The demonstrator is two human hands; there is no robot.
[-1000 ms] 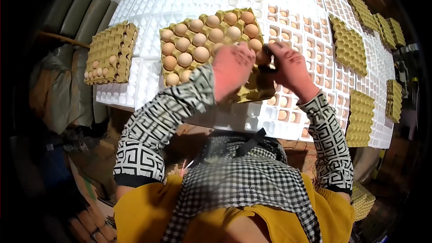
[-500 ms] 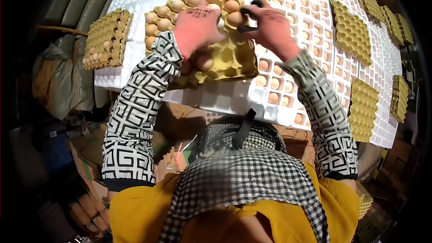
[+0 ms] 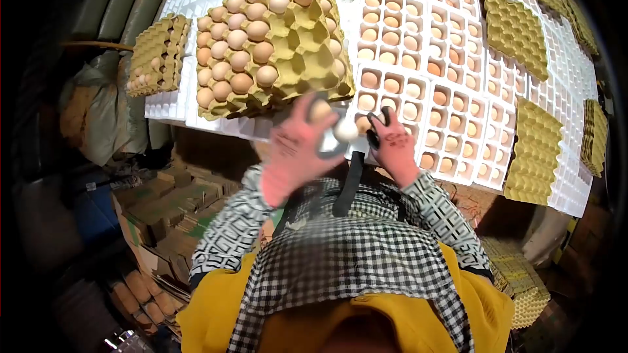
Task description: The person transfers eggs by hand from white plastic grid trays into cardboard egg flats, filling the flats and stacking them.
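Note:
My left hand (image 3: 297, 147), in a pink glove with dark fingertips, is curled around a brown egg (image 3: 320, 112) and a pale egg (image 3: 346, 130), in front of the pulp tray. My right hand (image 3: 394, 147), gloved alike, has its fingers bent down into the front left corner of a white foam tray (image 3: 419, 137). A brown egg (image 3: 362, 123) sits right at its fingertips, partly covered by them. To the left stands a stack of yellow pulp egg trays (image 3: 304, 59); the top one has eggs on its left and back, with bare cells toward the right.
More white foam trays with eggs (image 3: 456, 114) spread to the right. Pulp trays (image 3: 513, 26) lie on them, another stack (image 3: 534, 150) is at front right, and a partly filled pulp tray (image 3: 159, 55) is at far left. Flattened cardboard (image 3: 173, 202) lies below the table.
Both hands have left the pulp tray and come down toward me. My left hand carries eggs out; my right hand is now at the foam tray's front corner. The top pulp tray shows more clearly.

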